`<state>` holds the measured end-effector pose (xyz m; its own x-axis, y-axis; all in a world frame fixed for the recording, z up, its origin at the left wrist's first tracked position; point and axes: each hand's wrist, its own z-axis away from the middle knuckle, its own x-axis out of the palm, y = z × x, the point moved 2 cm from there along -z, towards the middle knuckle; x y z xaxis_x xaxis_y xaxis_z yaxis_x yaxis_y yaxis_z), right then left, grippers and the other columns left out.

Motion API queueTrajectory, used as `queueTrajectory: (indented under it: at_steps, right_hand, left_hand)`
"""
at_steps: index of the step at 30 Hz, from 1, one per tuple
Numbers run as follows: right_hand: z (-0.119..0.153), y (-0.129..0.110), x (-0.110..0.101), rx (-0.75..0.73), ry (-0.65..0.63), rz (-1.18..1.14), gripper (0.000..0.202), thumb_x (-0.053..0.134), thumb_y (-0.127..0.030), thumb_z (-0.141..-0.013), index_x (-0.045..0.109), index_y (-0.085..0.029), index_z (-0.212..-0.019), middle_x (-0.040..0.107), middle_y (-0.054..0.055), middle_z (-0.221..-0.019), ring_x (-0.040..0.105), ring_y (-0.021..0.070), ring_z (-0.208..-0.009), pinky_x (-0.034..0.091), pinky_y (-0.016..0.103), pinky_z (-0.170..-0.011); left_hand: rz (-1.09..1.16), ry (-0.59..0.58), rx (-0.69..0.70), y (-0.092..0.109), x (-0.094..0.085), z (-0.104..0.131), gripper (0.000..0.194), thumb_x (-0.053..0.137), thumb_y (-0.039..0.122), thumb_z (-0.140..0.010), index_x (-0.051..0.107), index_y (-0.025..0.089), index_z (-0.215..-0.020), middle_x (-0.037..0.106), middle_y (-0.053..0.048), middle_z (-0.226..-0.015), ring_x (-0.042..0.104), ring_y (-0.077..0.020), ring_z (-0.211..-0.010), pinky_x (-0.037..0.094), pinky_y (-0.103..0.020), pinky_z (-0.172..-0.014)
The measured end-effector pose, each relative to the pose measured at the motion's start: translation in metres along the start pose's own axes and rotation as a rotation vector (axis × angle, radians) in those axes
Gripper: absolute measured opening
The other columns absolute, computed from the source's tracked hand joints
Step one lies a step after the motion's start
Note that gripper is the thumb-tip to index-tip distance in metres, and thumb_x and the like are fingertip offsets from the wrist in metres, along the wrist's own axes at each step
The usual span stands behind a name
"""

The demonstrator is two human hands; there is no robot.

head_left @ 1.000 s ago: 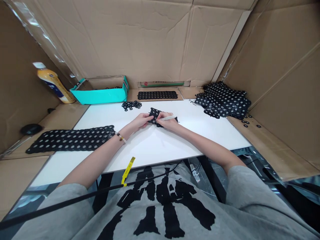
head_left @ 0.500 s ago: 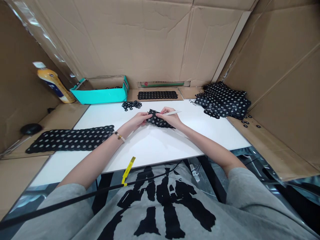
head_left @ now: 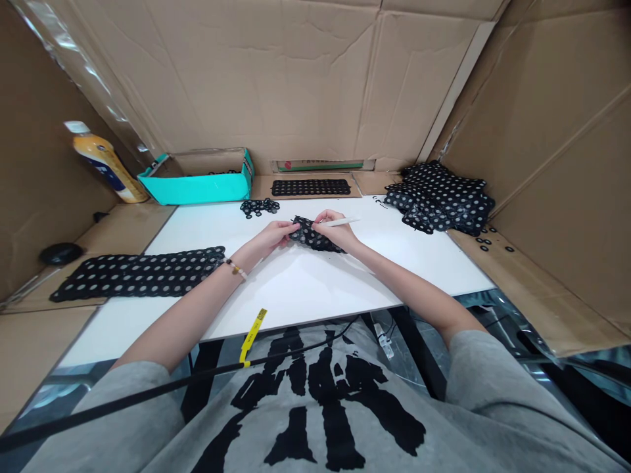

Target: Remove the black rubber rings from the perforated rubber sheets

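Note:
Over the middle of the white board, my left hand (head_left: pixel 275 236) pinches the left edge of a small black sheet of rubber rings (head_left: pixel 316 240) dotted with round holes. My right hand (head_left: pixel 338 230) is closed round a slim white pen-like tool (head_left: pixel 340 223), its tip end hidden at the sheet's upper edge. The tool's other end points right. Left of my forearm lies a long black perforated sheet (head_left: pixel 138 274). A cluster of loose black rings (head_left: pixel 259 207) sits just beyond my left hand.
A turquoise box (head_left: pixel 202 189) holding black rings stands at back left, beside a yellow bottle (head_left: pixel 109 164). Another perforated sheet (head_left: pixel 311 188) lies at the back. Stacked sheets (head_left: pixel 441 197) and loose rings (head_left: pixel 484 244) are at right. Cardboard walls (head_left: pixel 276 79) enclose the white board (head_left: pixel 296 289).
My right hand and the white tool have shifted slightly right, away from my left hand. My left hand keeps its pinch on the sheet, almost unmoved.

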<state>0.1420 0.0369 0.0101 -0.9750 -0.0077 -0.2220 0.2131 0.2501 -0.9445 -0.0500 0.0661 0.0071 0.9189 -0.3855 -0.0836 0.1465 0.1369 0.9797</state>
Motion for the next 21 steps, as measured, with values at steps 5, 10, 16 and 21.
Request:
queueTrajectory:
  at_steps: [5, 10, 16, 21]
  right_hand:
    - [0.0005, 0.0009, -0.0032, -0.092, -0.006, 0.052, 0.027, 0.072, -0.04, -0.066, 0.056, -0.019, -0.074, 0.06, -0.003, -0.065, 0.054, 0.0123, -0.06, 0.039, 0.024, -0.057]
    - [-0.0002, 0.0062, -0.0007, -0.03, -0.045, -0.01, 0.021, 0.067, -0.035, -0.069, 0.06, -0.019, -0.08, 0.066, -0.001, -0.07, 0.061, 0.0146, -0.064, 0.046, 0.026, -0.062]
    - [-0.0007, 0.0056, 0.002, 0.018, -0.084, -0.05, 0.016, 0.065, -0.027, -0.066, 0.061, -0.019, -0.079, 0.067, -0.001, -0.068, 0.062, 0.0143, -0.063, 0.048, 0.026, -0.063]
    - [0.0001, 0.0049, 0.0033, 0.014, -0.105, -0.039, 0.019, 0.066, -0.029, -0.065, 0.062, -0.018, -0.08, 0.068, -0.001, -0.07, 0.061, 0.0138, -0.065, 0.047, 0.026, -0.063]
  left_hand:
    - [-0.021, 0.011, -0.009, 0.0011, 0.001, 0.0008, 0.024, 0.074, 0.03, -0.077, 0.06, 0.012, -0.068, 0.047, 0.003, -0.054, 0.038, -0.0056, -0.042, 0.024, -0.022, -0.039]
    - [-0.02, 0.004, -0.005, -0.0014, -0.0015, -0.0016, 0.022, 0.071, 0.028, -0.079, 0.062, 0.011, -0.07, 0.047, 0.002, -0.053, 0.037, -0.0057, -0.041, 0.023, -0.021, -0.039]
    - [-0.029, 0.0, -0.006, -0.0049, -0.0023, -0.0037, 0.023, 0.07, 0.03, -0.081, 0.062, 0.011, -0.07, 0.048, 0.001, -0.052, 0.037, -0.0059, -0.041, 0.022, -0.021, -0.039]
    - [-0.043, 0.027, -0.009, -0.0057, -0.0015, -0.004, 0.026, 0.071, 0.032, -0.079, 0.059, 0.013, -0.067, 0.045, 0.002, -0.05, 0.035, -0.0059, -0.039, 0.019, -0.022, -0.039]
